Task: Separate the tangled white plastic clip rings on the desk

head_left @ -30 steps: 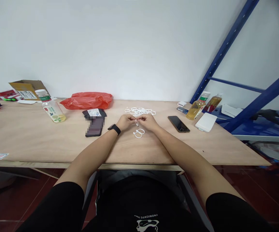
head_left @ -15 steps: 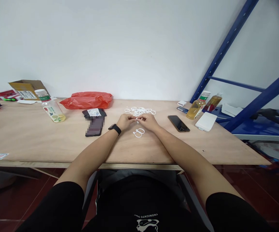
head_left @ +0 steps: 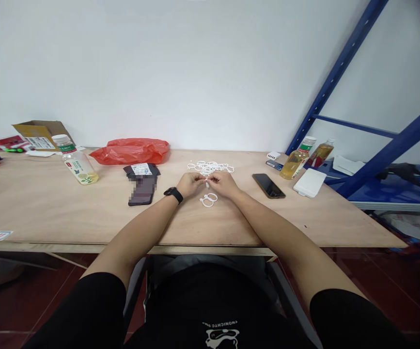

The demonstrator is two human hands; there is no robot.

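My left hand (head_left: 191,183) and my right hand (head_left: 223,183) meet fingertip to fingertip over the table. Both are closed in a pinch on a small white plastic ring piece (head_left: 207,184), of which only a bit shows below the fingers; the rest is hidden. Just behind my hands lies a pile of white plastic rings (head_left: 211,167). Nearer to me, apart from my hands, a pair of white rings (head_left: 209,199) lies flat on the wood, seemingly joined.
Left of my hands are a dark pouch (head_left: 142,189), a red plastic bag (head_left: 132,151), a drink bottle (head_left: 76,162) and a cardboard box (head_left: 44,135). To the right lie a phone (head_left: 269,185), a white case (head_left: 310,182) and another bottle (head_left: 297,159). A blue rack (head_left: 395,145) stands beyond.
Both hands stay pinched together in nearly the same place. A little more of the white piece shows below the fingertips. The rings on the table have not moved.
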